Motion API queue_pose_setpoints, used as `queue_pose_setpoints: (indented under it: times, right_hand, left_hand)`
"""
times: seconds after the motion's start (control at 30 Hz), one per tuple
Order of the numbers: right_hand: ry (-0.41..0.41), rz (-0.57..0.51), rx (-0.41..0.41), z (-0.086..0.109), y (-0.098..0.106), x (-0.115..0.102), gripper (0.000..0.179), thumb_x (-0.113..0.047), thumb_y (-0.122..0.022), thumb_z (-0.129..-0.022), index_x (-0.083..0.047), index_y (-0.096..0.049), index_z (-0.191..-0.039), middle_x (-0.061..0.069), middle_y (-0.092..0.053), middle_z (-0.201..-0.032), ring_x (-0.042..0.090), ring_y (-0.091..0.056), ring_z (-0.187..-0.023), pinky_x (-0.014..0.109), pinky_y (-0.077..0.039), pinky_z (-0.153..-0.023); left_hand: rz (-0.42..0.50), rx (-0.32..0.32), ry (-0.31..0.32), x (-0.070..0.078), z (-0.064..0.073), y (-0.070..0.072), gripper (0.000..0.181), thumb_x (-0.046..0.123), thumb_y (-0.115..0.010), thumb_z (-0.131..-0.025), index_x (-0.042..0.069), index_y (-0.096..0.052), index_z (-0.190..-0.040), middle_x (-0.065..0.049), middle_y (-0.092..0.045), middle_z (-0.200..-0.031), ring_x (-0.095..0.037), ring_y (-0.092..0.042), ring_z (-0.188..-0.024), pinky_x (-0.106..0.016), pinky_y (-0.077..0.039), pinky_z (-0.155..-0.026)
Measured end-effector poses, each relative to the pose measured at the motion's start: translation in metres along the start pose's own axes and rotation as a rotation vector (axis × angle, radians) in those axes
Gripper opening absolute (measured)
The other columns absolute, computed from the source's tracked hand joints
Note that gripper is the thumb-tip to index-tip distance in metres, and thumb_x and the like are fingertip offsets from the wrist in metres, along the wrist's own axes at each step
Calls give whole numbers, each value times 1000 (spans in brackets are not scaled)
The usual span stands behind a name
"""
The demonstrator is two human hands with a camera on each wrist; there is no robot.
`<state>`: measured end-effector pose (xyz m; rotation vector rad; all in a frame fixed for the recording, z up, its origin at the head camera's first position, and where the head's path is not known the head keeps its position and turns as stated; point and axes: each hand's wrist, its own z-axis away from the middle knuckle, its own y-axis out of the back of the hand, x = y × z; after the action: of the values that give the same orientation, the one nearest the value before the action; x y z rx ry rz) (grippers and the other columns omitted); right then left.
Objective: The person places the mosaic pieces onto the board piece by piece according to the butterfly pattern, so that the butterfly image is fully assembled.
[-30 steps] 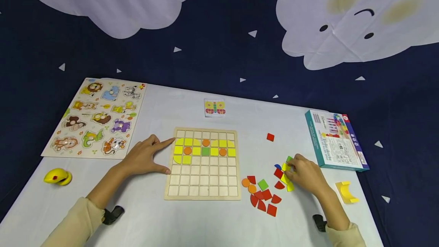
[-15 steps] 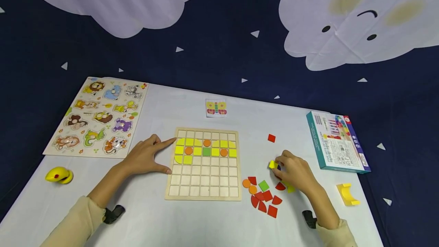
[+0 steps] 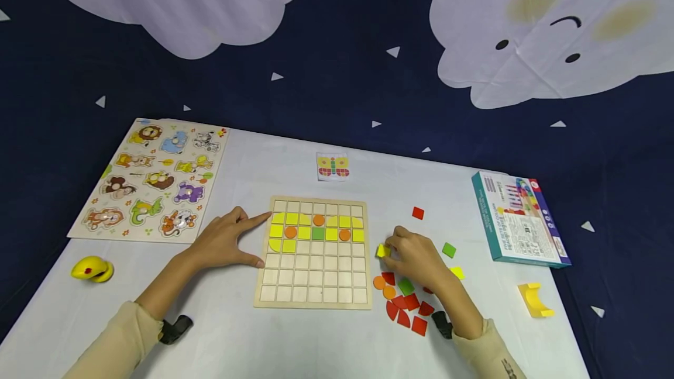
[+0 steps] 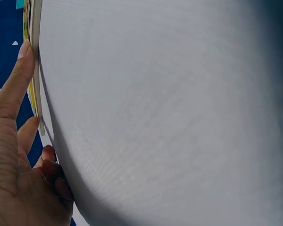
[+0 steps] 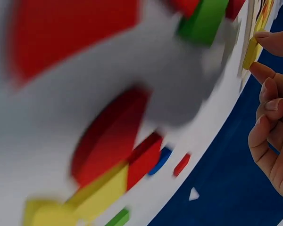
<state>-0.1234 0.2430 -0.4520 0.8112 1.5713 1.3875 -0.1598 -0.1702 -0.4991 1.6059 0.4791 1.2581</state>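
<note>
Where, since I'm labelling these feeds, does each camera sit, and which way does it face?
Head: worn on the head, facing forward and down at the grid board; left hand, right hand and both sleeves show.
Left wrist: on that wrist, looking across the white tabletop and along the grid board's edge; the left hand shows, picture left.
Right wrist: on that wrist, looking over loose tiles; the right hand shows, picture right.
Head and right wrist share the pinched yellow tile.

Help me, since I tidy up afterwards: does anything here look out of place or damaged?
Only mildly: one red square tile lies alone, farther back than the other loose tiles right of the wooden grid board, so it looks strayed. No damage stands out.
</note>
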Motion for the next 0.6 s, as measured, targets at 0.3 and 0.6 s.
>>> queue_pose_setpoints:
  times: [0.3,0.6]
  right_hand:
    - [153,-28,-19,-24,-7,-35,24,-24,-81,-78,-4,-75,-91,-1,-55,-80,9,-44,-61,24,-43,-60]
    - [237,-5,-8,-47,-9,-66,19,-22,-80,-78,-11,-65,-76,-3,-49,-75,9,-40,-58,25,-39,-58]
  left_hand:
    - [-2,4,-1,0,1,0,110,72,-83,-53,28,-48,-148,2,-41,-91,-13,-35,-75,-31,-28,-69]
    - [-9,1,2,-1,1,3,109,74,-82,-55,28,-48,-148,2,-41,-92,-13,-35,-76,-31,-28,-69]
